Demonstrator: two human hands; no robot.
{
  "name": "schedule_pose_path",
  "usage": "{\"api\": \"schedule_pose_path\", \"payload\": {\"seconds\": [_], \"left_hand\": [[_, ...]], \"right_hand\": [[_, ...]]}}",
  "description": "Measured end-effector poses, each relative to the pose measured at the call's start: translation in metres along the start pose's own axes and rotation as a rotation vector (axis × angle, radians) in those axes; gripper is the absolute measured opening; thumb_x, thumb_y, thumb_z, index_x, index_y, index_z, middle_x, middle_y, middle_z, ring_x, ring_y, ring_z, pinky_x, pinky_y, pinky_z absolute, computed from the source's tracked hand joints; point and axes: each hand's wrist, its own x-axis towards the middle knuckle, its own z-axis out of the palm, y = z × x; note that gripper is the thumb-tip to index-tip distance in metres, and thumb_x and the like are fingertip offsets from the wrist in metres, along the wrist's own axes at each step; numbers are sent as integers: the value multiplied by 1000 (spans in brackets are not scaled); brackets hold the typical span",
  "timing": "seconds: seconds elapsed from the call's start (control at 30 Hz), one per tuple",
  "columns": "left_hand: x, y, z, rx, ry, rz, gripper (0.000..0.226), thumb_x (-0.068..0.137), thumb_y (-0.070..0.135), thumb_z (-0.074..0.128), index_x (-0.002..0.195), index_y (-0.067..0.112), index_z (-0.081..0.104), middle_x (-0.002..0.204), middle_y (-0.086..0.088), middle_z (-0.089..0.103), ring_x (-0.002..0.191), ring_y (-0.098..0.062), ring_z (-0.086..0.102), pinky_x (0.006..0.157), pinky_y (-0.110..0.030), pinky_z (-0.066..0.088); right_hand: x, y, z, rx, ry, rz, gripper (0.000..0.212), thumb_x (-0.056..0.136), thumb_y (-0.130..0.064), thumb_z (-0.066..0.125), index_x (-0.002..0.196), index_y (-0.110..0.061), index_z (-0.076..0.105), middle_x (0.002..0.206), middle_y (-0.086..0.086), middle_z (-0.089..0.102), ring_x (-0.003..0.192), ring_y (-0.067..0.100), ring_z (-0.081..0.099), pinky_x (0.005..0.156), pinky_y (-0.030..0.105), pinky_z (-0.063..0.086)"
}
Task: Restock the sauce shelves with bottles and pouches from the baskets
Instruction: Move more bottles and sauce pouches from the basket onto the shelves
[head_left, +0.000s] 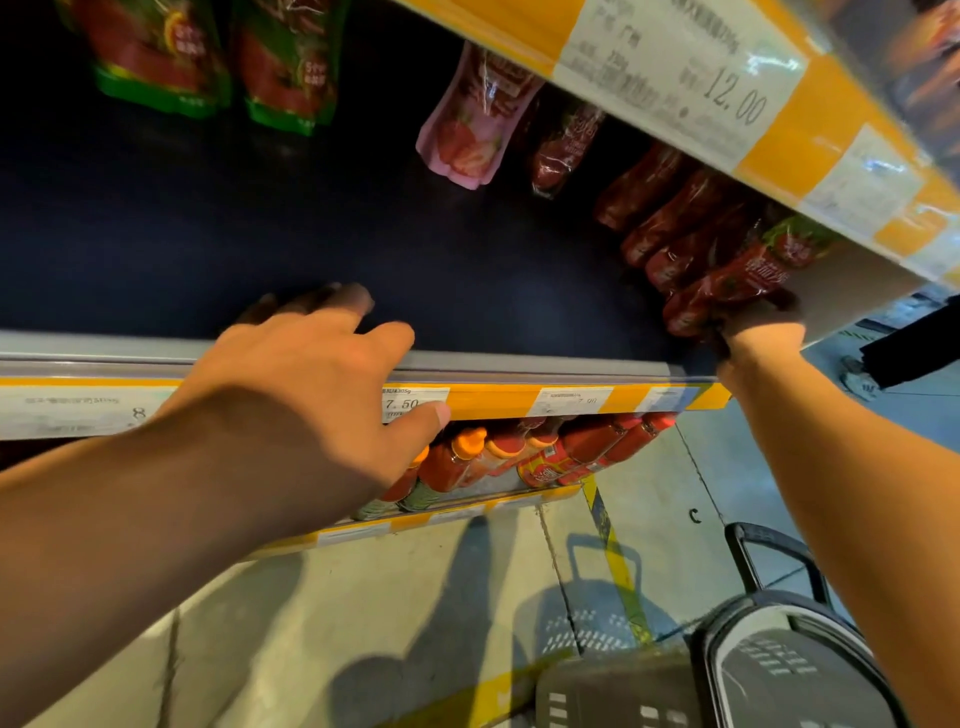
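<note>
- The right hand (753, 325), at the right middle of the frame, is clenching its grip on a red sauce pouch (727, 291) at the near end of a row of red pouches (675, 218) on the dark shelf (363, 249).
- The left hand (311, 384), centre left, is resting open on the shelf's front edge, grasping nothing.
- Green pouches (208, 57) are standing at the upper left; a pink pouch (467, 119) is leaning at upper centre.
- Red bottles (519, 457) are filling the shelf below.
- A dark basket (779, 670) is sitting on the floor at the lower right.
</note>
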Motion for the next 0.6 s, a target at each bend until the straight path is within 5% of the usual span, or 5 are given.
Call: {"api": "schedule_pose_path", "payload": {"seconds": [0.07, 0.23, 0.37, 0.47, 0.6], "left_hand": [[0, 1, -1, 4, -6, 3, 83, 79, 85, 12, 146, 41, 37, 159, 6, 35, 137, -25, 45, 110, -42, 38], [0, 5, -5, -10, -74, -10, 81, 86, 84, 16, 155, 42, 25, 167, 3, 26, 147, -27, 36, 116, -46, 35], [-6, 6, -14, -49, -73, -1, 74, 93, 81, 25, 154, 41, 33, 162, 2, 34, 140, -27, 44, 112, -48, 39], [-7, 4, -14, -50, -56, 30, 71, 96, 79, 31, 152, 36, 42, 160, -2, 37, 140, -30, 44, 112, -51, 38], [-4, -3, -15, -29, -103, 72, 69, 97, 74, 43, 154, 34, 40, 165, -7, 33, 143, -36, 42, 112, -54, 38]], "right_hand": [[-2, 0, -1, -28, 8, 2, 44, 113, -36, 25, 145, -19, 52, 122, 4, 66, 114, 20, 61, 106, 39, 54], [-8, -1, -16, -193, -47, -49, 43, 99, -5, 42, 139, -15, 56, 126, 13, 68, 111, 32, 68, 66, 38, 65], [-62, -2, -29, -395, -106, -125, 42, 91, 0, 55, 129, -15, 47, 126, 16, 62, 99, 28, 67, 74, 39, 64], [-112, 1, -38, -744, -234, -271, 40, 85, -10, 73, 117, -12, 49, 122, 22, 61, 103, 36, 66, 85, 57, 62], [-205, -1, -42, -948, -629, -528, 52, 92, -9, 74, 137, -22, 51, 126, 3, 60, 107, 25, 65, 83, 47, 59]]}}
